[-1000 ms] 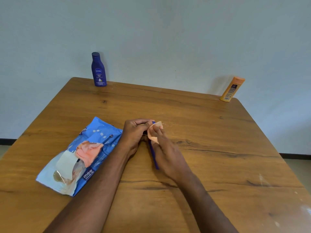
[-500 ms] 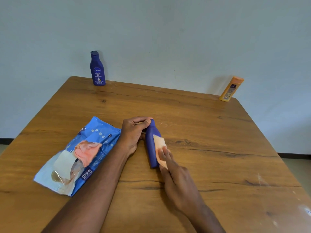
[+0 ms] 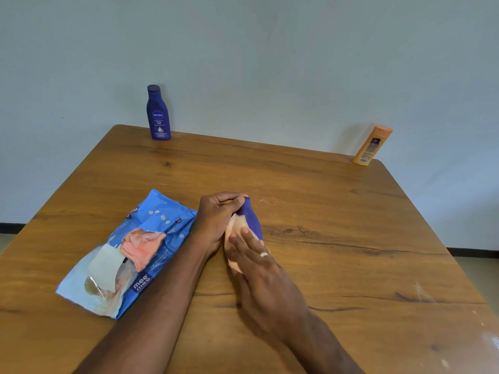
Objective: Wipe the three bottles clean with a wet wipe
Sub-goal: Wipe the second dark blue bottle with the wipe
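Observation:
A dark blue bottle lies on its side at the middle of the wooden table. My left hand grips its far end near the cap. My right hand presses a pale peach wet wipe flat against the bottle's body, hiding most of it. A second dark blue lotion bottle stands upright at the far left edge. An orange bottle stands at the far right corner, leaning against the wall.
A blue wet wipe pack lies left of my hands, flap open, with a pink wipe sticking out. A grey wall runs right behind the table's far edge.
The wipe in my right hand slid from the bottle's far end down its body, then over to its left side, where it now covers more of the bottle. My left hand stayed put.

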